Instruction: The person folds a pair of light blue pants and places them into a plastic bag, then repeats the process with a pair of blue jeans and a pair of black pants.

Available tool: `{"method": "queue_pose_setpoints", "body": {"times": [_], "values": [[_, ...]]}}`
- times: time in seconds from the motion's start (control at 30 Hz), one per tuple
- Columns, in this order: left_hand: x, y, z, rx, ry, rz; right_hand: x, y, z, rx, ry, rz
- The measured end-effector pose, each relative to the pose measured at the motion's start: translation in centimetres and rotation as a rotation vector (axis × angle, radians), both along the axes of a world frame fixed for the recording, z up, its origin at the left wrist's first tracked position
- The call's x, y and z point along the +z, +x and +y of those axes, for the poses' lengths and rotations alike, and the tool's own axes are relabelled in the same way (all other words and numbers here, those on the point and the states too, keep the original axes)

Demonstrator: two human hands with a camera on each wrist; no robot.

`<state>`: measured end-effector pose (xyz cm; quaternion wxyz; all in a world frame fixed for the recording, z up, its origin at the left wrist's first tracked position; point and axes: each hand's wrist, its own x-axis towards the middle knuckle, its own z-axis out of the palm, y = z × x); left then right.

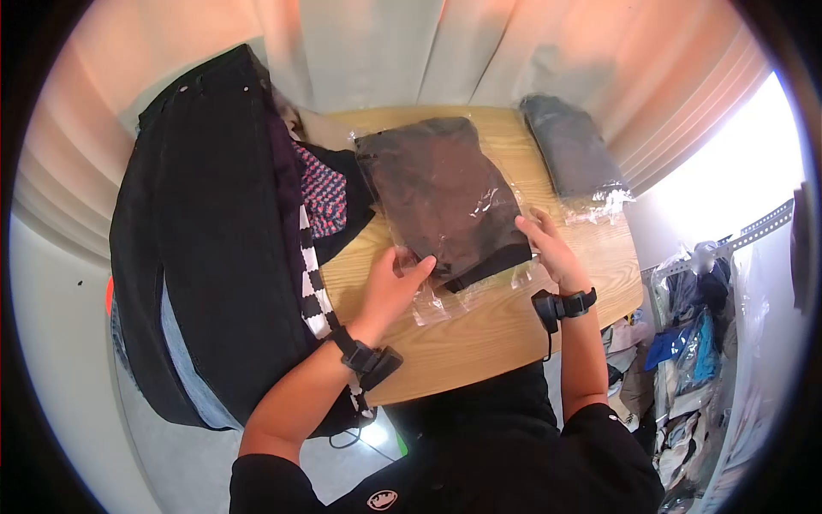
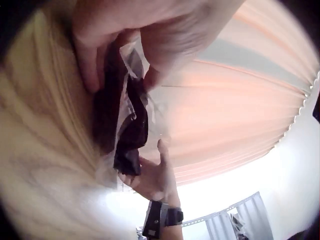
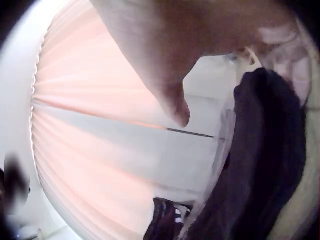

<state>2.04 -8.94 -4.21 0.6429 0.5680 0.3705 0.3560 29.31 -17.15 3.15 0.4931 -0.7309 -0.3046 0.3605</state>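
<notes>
A dark folded garment (image 1: 454, 188) in a clear plastic bag (image 1: 435, 308) lies on the table, its loose film edge towards the person. My left hand (image 1: 396, 287) pinches the near left corner of the bag, thumb on top and fingers at the side. In the left wrist view, film and dark cloth (image 2: 131, 155) show between thumb and fingers. My right hand (image 1: 556, 253) is at the bag's right edge, fingers low against it. Its thumb stands raised apart from the bag in the right wrist view, beside the dark garment (image 3: 255, 155).
Black trousers (image 1: 214, 214) and other clothes are heaped on the left. A second bagged dark garment (image 1: 575, 150) lies at the back right of the wooden table (image 1: 488, 334). Curtains (image 1: 368, 51) hang behind. Bagged clothes (image 1: 693, 343) fill a rack at right.
</notes>
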Motion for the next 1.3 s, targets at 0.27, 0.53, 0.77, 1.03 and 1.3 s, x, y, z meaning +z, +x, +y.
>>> {"method": "queue_pose_setpoints", "body": {"times": [0.27,0.53,0.77,1.03,1.3], "values": [[3.3,-0.9,-0.6,-0.091,-0.510,-0.151,-1.9,-1.7,-3.2,0.108,0.262,0.942],[4.0,-0.9,-1.4,-0.289,-0.493,-0.193,-0.3,-9.4,-2.6,-0.063,0.308,0.930],[3.2,-0.6,-1.6,-0.553,-0.370,-0.111,1.7,-6.5,0.6,-0.074,0.506,0.870],[3.7,-0.9,-1.8,-0.633,-0.399,0.008,11.2,2.8,5.4,-0.087,0.924,0.383],[3.1,-0.9,-1.4,-0.670,-0.412,0.034,1.7,34.0,2.2,-0.397,0.920,0.164]]}}
